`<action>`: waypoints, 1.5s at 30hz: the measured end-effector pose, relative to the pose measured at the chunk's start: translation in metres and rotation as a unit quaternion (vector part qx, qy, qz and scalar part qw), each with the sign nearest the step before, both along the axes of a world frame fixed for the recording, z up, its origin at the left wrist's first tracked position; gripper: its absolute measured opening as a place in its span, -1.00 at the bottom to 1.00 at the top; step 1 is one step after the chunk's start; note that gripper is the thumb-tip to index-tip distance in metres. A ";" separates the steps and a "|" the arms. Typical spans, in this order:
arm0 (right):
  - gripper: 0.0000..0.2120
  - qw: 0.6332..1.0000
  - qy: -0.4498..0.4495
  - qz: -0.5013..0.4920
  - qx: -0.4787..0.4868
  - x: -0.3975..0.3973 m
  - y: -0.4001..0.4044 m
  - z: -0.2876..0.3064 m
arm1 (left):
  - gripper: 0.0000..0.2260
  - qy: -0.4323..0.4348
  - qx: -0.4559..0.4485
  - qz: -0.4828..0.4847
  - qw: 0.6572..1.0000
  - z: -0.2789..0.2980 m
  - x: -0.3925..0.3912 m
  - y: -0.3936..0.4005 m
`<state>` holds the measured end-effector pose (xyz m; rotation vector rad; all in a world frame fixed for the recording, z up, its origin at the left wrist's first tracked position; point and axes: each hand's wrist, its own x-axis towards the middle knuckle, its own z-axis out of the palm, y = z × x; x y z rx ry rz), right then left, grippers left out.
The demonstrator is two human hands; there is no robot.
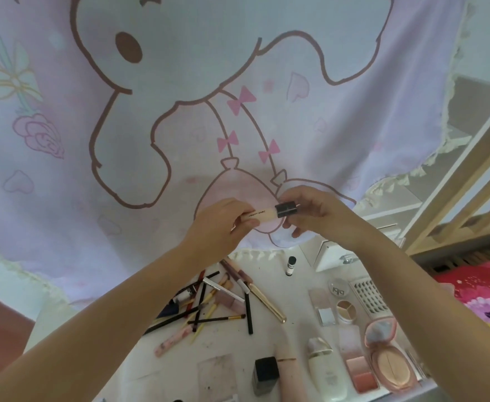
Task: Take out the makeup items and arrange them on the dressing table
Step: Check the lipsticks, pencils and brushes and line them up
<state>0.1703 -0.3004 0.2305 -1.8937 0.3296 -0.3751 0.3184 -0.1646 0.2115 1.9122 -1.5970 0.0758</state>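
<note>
Where a pale cartoon-print curtain [156, 117] hangs behind it, the white dressing table [290, 311] carries a loose heap of brushes and pencils [209, 303] at left and, at right, an open pink compact [388, 361] showing powder, a blush palette [356, 364] and a lash tray [368, 294] close to the edge beside a red bedspread [481, 285]. Raised above the table, the left hand [223, 224] grips the beige barrel of a small tube [262, 215] while the right hand [313, 210] pinches its black cap; bare tabletop lies between the two groups.
</note>
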 end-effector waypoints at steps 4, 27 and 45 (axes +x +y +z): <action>-0.75 0.996 0.069 -0.004 0.050 -0.004 0.001 -0.019 | -0.81 0.023 0.031 -0.026 0.999 -0.018 -0.008 -0.004; -0.71 0.870 0.402 -0.187 -0.213 -0.010 -0.042 -0.203 | -0.80 0.220 0.362 0.019 0.906 -0.182 0.022 0.014; -0.51 0.858 0.399 -0.202 -0.254 0.001 -0.037 -0.212 | -0.81 0.187 0.329 0.033 0.925 -0.209 0.032 0.012</action>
